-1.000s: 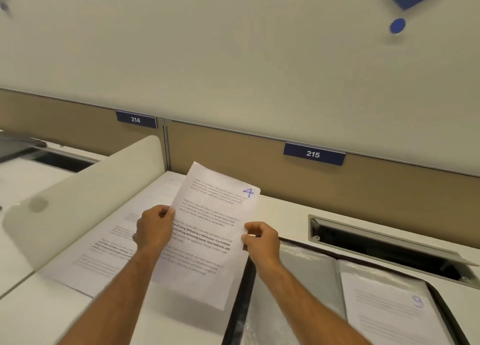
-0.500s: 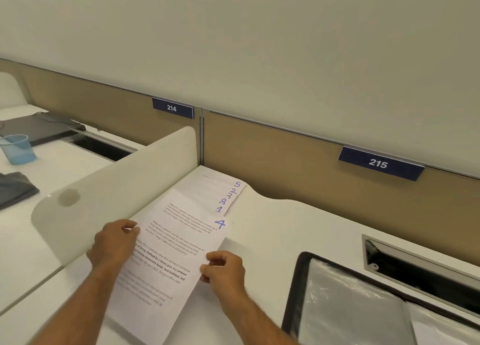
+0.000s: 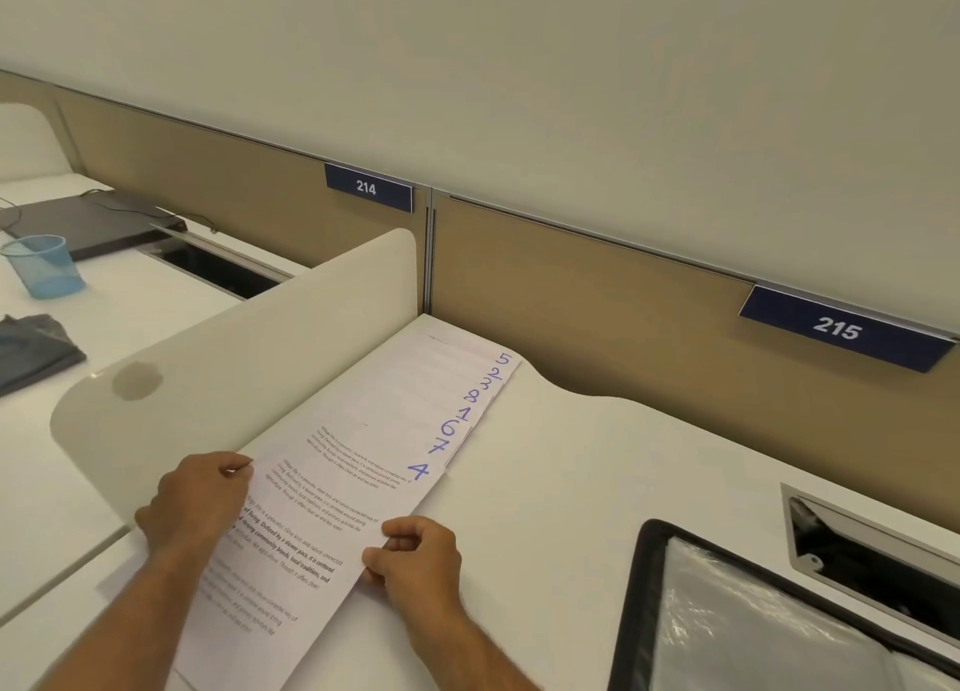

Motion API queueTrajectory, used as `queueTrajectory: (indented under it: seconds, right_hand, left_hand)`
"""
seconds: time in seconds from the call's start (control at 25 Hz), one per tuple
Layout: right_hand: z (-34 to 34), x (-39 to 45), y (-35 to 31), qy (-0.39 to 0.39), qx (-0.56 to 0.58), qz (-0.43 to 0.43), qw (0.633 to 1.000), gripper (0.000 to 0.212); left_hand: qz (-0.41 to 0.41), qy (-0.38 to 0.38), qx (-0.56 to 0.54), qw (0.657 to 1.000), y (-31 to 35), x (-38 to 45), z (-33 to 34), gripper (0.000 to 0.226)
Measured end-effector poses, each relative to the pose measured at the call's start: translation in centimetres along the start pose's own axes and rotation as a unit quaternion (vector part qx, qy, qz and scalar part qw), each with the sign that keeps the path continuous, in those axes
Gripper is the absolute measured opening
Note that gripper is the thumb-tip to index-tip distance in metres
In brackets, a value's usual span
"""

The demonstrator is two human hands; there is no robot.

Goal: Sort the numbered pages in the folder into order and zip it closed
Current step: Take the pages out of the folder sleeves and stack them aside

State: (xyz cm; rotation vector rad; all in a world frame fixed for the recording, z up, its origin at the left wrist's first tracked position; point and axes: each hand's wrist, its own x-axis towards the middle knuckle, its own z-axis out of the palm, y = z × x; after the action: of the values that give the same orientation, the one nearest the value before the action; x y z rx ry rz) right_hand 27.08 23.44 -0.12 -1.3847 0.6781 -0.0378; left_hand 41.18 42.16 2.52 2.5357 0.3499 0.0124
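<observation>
- both hands are on the page marked 4 (image 3: 332,513), one on each long edge, and it lies on the white desk (image 3: 571,482)
- left hand (image 3: 195,503) has its fingers curled over the left edge, thumb and fingertip pinching the paper right at the top of the hand
- right hand (image 3: 415,552) pinches the right edge, thumb on top, fingers bent and tucked under it
- just beyond the hands a fanned row of pages (image 3: 457,399) runs away toward the tan partition (image 3: 597,295), handwritten blue numbers showing down the right edge: 5, 2, 3, 8, 1, 6, 7
- the 4 sheet overlaps the near end of that row, its number just below the 7
- off to the right of the right hand, well apart from it, is the open folder (image 3: 631,612), black border with clear plastic sleeves inside
- left of the left hand, touching distance, stands a cream desk divider (image 3: 234,357)
</observation>
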Motion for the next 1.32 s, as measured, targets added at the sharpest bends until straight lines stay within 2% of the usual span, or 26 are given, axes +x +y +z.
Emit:
queueTrajectory:
  seconds: [0.24, 0.6, 0.88, 1.0, 1.12, 1.32]
  right_hand:
    - [0.1, 0.5, 0.3, 0.006, -0.006, -0.002, 1.000, 0.029]
    - [-0.1, 1.1, 0.0, -0.004, -0.100, -0.004, 0.995, 0.030]
    - [-0.4, 0.8, -0.5, -0.028, -0.120, -0.011, 0.992, 0.036]
    - [-1.5, 0.2, -1.1, -0.012, -0.092, -0.031, 0.995, 0.032]
    - [-3.0, -0.4, -1.8, 0.016, -0.077, -0.063, 0.995, 0.029]
    - [-6.3, -1.8, -2.7, 0.086, -0.141, -0.156, 0.974, 0.025]
  left_hand:
    - [0.008, 0.008, 0.003, 1.000, 0.2, 0.9, 0.3, 0.020]
    - [0.024, 0.025, 0.015, 0.999, -0.1, 1.7, 1.5, 0.020]
    - [0.025, 0.017, 0.056, 0.998, -0.7, 1.4, 2.2, 0.034]
    - [0.087, 0.021, 0.084, 0.992, -0.1, 0.3, 2.0, 0.043]
    - [0.171, 0.028, 0.051, 0.983, 1.3, -1.7, 1.8, 0.050]
    - [0.305, 0.080, 0.033, 0.948, 4.7, -6.2, 1.8, 0.066]
